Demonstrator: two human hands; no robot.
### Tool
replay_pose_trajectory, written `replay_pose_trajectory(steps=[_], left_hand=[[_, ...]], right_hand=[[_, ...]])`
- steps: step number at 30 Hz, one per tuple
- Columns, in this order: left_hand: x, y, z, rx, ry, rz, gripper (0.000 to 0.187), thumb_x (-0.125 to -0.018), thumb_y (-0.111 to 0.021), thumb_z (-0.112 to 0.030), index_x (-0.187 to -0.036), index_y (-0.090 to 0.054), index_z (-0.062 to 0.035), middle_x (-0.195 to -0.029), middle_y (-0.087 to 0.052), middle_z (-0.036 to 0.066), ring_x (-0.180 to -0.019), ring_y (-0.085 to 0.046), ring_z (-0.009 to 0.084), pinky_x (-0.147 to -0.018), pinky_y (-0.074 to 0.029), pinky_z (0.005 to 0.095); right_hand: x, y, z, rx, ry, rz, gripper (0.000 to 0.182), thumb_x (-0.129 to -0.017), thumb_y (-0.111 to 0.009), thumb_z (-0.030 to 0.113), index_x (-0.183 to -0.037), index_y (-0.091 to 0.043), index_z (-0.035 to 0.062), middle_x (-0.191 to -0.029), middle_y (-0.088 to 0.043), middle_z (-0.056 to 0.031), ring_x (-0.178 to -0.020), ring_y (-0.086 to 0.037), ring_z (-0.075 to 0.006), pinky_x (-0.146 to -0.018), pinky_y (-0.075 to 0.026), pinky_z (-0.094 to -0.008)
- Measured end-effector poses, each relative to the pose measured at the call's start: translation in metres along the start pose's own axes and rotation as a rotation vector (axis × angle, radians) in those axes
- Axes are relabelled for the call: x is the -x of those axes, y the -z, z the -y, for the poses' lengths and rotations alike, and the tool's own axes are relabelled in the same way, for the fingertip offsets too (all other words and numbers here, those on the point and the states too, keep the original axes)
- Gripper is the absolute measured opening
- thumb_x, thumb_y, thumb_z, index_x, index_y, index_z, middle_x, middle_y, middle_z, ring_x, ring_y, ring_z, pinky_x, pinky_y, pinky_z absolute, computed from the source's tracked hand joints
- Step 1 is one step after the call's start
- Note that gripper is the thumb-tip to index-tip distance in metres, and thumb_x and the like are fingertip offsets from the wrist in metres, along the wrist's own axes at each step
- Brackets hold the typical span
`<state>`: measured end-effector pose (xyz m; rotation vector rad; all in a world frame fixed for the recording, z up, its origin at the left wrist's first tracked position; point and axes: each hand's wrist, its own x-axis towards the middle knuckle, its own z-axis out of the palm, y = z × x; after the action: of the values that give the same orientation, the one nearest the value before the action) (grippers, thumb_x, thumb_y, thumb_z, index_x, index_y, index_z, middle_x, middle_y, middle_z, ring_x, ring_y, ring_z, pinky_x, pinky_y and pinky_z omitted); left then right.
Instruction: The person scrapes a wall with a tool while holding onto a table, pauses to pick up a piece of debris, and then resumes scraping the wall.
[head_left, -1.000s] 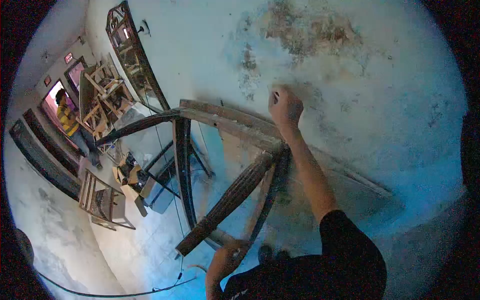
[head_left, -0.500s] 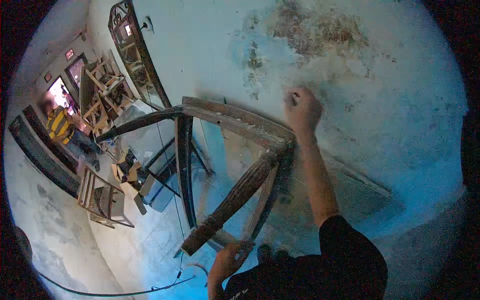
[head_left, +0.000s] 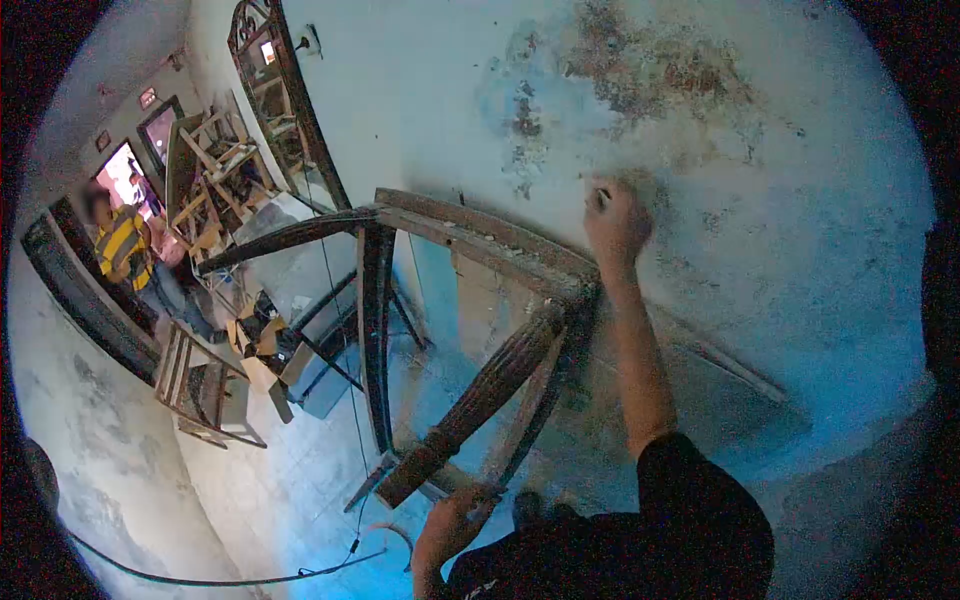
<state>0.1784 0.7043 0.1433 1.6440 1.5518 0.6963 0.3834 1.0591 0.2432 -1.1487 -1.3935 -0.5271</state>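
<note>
A dark wooden frame (head_left: 490, 239) with curved legs and a fluted leg (head_left: 480, 400) stands at the centre, tilted in view. At its lower bar, near the bottom of the picture, my left hand (head_left: 455, 522) has its fingers wrapped round the wood. My right hand (head_left: 618, 218) is raised above the frame's right corner, in front of the stained wall. Its fingers are curled together in a pinch. Whatever they may hold is too small to make out. Pale specks lie along the frame's top rail.
A tall framed mirror (head_left: 285, 110) leans on the wall. At the left are a person in a striped shirt (head_left: 125, 245), a small wooden chair (head_left: 205, 388), an opened cardboard box (head_left: 262, 362) and stacked wooden pieces (head_left: 215, 165). A cable (head_left: 200, 582) crosses the lower left.
The view has shifted slightly, so the frame and room sit a little differently. My left hand keeps its hold and my right hand stays raised, its fingers still curled.
</note>
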Motion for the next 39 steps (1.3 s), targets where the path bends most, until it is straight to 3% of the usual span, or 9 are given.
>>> replay_pose_trajectory(steps=[1, 2, 5, 10, 17, 23, 27, 36, 39], left_hand=[[-0.001, 0.0, -0.002, 0.007, 0.003, 0.005, 0.019, -0.078, -0.054, -0.013, -0.096, -0.059, -0.009, -0.093, -0.06, 0.012, -0.082, -0.058, 0.0291, -0.071, -0.046, 0.0373], [-0.002, 0.0, -0.003, 0.033, -0.017, 0.011, 0.02, -0.078, -0.055, -0.013, -0.096, -0.058, -0.0083, -0.094, -0.06, 0.012, -0.082, -0.058, 0.0292, -0.071, -0.046, 0.0375], [-0.005, -0.002, -0.001, 0.061, -0.177, -0.002, 0.021, -0.078, -0.055, -0.013, -0.097, -0.057, -0.0063, -0.096, -0.059, 0.012, -0.084, -0.058, 0.0289, -0.072, -0.046, 0.037], [-0.001, -0.003, -0.005, 0.007, 0.019, 0.059, 0.02, -0.079, -0.052, -0.011, -0.098, -0.058, -0.0065, -0.099, -0.058, 0.012, -0.09, -0.056, 0.0296, -0.077, -0.044, 0.0363], [-0.011, -0.001, -0.027, -0.019, -0.18, 0.043, 0.02, -0.078, -0.053, -0.012, -0.097, -0.058, -0.0081, -0.098, -0.058, 0.012, -0.089, -0.056, 0.0297, -0.077, -0.044, 0.0369], [-0.01, -0.01, -0.006, 0.029, -0.071, 0.07, 0.02, -0.078, -0.054, -0.012, -0.096, -0.058, -0.008, -0.098, -0.058, 0.012, -0.09, -0.056, 0.0299, -0.075, -0.045, 0.0371], [-0.012, -0.01, -0.02, -0.004, -0.061, 0.084, 0.02, -0.077, -0.055, -0.012, -0.096, -0.058, -0.0076, -0.097, -0.058, 0.012, -0.088, -0.057, 0.0295, -0.073, -0.046, 0.0368], [0.002, -0.007, 0.007, 0.036, -0.034, 0.023, 0.025, -0.075, -0.057, -0.013, -0.1, -0.057, -0.0082, -0.098, -0.059, 0.012, -0.087, -0.058, 0.0286, -0.075, -0.046, 0.0363], [-0.003, 0.0, -0.019, -0.001, 0.007, 0.031, 0.03, -0.072, -0.06, -0.014, -0.102, -0.057, -0.0083, -0.098, -0.059, 0.012, -0.088, -0.058, 0.0265, -0.078, -0.044, 0.0361]], right_hand=[[0.003, -0.016, -0.014, 0.028, 0.117, -0.114, 0.008, -0.072, -0.06, 0.017, -0.076, -0.059, 0.0104, -0.072, -0.06, -0.0061, -0.063, -0.059, -0.0235, -0.055, -0.046, -0.0323], [0.0, -0.003, 0.013, 0.023, -0.039, 0.151, 0.012, -0.069, -0.056, 0.014, -0.08, -0.059, 0.0112, -0.082, -0.059, -0.009, -0.068, -0.058, -0.0275, -0.059, -0.046, -0.0367], [0.0, 0.009, 0.022, 0.098, -0.032, 0.249, 0.01, -0.069, -0.056, 0.013, -0.078, -0.06, 0.0122, -0.081, -0.06, -0.0085, -0.068, -0.058, -0.0273, -0.059, -0.046, -0.0372], [0.001, 0.076, 0.012, -0.036, -0.036, 0.122, 0.007, -0.068, -0.057, 0.015, -0.075, -0.059, 0.0133, -0.072, -0.06, -0.0066, -0.064, -0.058, -0.0252, -0.056, -0.046, -0.0364], [0.009, 0.029, 0.003, 0.258, -0.071, 0.297, 0.013, -0.07, -0.059, 0.019, -0.08, -0.059, 0.0111, -0.077, -0.058, -0.0085, -0.063, -0.057, -0.0294, -0.057, -0.045, -0.0362], [0.006, 0.096, 0.021, -0.089, -0.194, 0.114, 0.009, -0.069, -0.061, 0.014, -0.077, -0.061, 0.0091, -0.073, -0.06, -0.0098, -0.067, -0.059, -0.0265, -0.059, -0.046, -0.0336], [0.009, 0.007, -0.018, -0.068, -0.052, 0.172, 0.006, -0.071, -0.06, 0.012, -0.075, -0.061, 0.0091, -0.071, -0.06, -0.0081, -0.063, -0.058, -0.0251, -0.058, -0.046, -0.0348], [0.007, 0.07, 0.019, -0.032, -0.149, 0.079, 0.006, -0.068, -0.056, 0.012, -0.074, -0.058, 0.0129, -0.07, -0.058, -0.0099, -0.06, -0.056, -0.0285, -0.054, -0.043, -0.0378], [0.026, -0.022, -0.021, -0.121, 0.014, 0.125, 0.008, -0.069, -0.057, 0.015, -0.077, -0.058, 0.0135, -0.072, -0.059, -0.0095, -0.06, -0.057, -0.027, -0.053, -0.044, -0.0373]])
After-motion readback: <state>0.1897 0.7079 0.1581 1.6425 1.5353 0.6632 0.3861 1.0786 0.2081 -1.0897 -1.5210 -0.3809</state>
